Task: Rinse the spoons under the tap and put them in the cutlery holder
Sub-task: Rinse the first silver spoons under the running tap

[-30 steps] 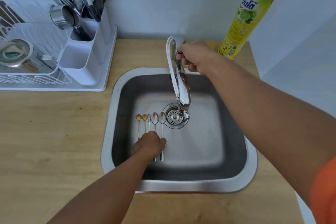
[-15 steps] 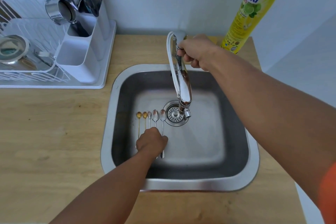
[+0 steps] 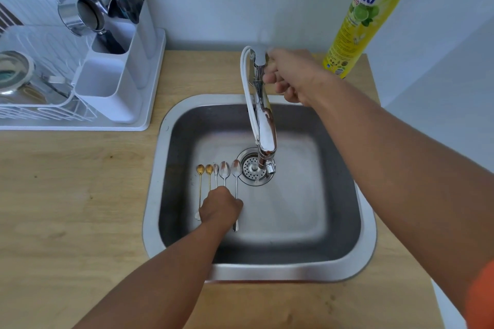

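Observation:
Several spoons lie side by side on the floor of the steel sink [image 3: 358,254], bowls pointing away: two gold ones [image 3: 200,169] at the left and three silver ones [image 3: 236,168] beside the drain. My left hand [image 3: 220,208] rests curled over their handles, hiding the middle ones; whether it grips any I cannot tell. My right hand [image 3: 290,75] is closed on the handle of the chrome tap [image 3: 264,125]. No water stream shows at the spout. The white cutlery holder [image 3: 112,83] stands at the back left with forks and spoons in it.
A white dish rack [image 3: 40,112] with a steel pot and a cup sits left of the holder on a white tray. A yellow-green dish soap bottle [image 3: 355,21] stands at the back right. Wooden counter surrounds the sink.
My left hand has closed a little further over the spoon handles. The right hand stays on the tap handle. The view has shifted slightly.

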